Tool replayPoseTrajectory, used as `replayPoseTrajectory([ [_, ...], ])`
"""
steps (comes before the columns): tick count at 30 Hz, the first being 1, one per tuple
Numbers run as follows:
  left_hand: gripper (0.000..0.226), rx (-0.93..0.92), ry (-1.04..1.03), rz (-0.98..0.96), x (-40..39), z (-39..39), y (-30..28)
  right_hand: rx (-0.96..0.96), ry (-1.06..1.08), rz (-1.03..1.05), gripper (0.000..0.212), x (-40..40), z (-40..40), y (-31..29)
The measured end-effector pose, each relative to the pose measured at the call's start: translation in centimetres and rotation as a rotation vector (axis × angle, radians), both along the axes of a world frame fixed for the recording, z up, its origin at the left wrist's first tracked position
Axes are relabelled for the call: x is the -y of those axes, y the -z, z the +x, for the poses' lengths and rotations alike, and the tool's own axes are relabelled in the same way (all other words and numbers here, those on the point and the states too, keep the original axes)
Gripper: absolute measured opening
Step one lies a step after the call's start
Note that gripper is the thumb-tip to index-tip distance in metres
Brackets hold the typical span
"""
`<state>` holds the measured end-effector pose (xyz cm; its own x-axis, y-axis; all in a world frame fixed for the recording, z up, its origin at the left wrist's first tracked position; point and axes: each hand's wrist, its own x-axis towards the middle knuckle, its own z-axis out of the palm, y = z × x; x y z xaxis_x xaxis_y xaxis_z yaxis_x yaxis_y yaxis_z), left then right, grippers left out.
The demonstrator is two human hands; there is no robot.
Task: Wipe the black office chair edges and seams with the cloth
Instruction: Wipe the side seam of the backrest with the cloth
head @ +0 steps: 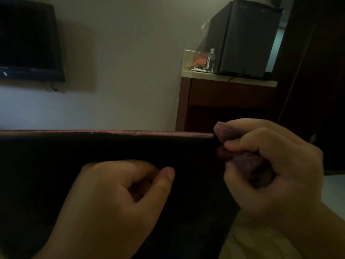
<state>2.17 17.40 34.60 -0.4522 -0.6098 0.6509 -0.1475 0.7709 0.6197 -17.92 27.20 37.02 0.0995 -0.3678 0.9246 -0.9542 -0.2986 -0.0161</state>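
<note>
Black chair [104,150] fills the lower frame from 9 to 5 o'clock, its worn top edge level; our left hand [112,199] rests on it at 7 o'clock, fingers curled, grasping nothing; our right hand [270,165] at 4 o'clock clenches the purple cloth [248,163] against the edge's right corner.

Only the person's two hands and the start of each forearm show, in dim light. The left hand [115,199] is bare, with no ring, watch or glove, and short, trimmed nails. The right hand [276,165] is equally bare, its knuckles plain. No sleeve covers either wrist as far as the picture reaches.
</note>
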Motion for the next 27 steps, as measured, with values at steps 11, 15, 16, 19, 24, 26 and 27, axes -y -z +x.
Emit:
replayPoseTrajectory([
  [11, 0.033, 0.027, 0.062, 0.004, -0.6, -0.4, -0.1, -0.012, 0.014, -0.032, 0.010, 0.2, -0.3, 0.1],
  [15, 0.035, 0.019, -0.008, -0.022, -0.3, 1.0, 0.1, -0.051, -0.022, 0.017, 0.010, -0.1, 0.1, 0.1],
  [16, 0.040, 0.005, -0.015, -0.006, -0.3, 1.3, -0.1, -0.053, -0.028, 0.025, 0.011, -0.1, -0.1, 0.0],
  [19, 0.044, -0.018, 0.002, 0.008, -0.1, 1.5, -0.5, -0.014, -0.010, 0.003, 0.011, 0.0, -0.4, -0.1],
  [24, 0.030, 0.006, -0.008, -0.038, -0.2, 1.0, -0.3, -0.015, -0.053, -0.007, 0.010, 0.4, 0.1, 0.3],
  [26, 0.029, -0.008, 0.007, -0.025, -0.1, 0.9, -0.2, 0.003, -0.033, -0.031, 0.011, 0.4, -0.4, -0.1],
  [27, 0.029, -0.013, 0.023, -0.016, -0.1, 0.8, -0.2, 0.012, -0.027, -0.039, 0.010, 0.5, -0.5, -0.1],
])
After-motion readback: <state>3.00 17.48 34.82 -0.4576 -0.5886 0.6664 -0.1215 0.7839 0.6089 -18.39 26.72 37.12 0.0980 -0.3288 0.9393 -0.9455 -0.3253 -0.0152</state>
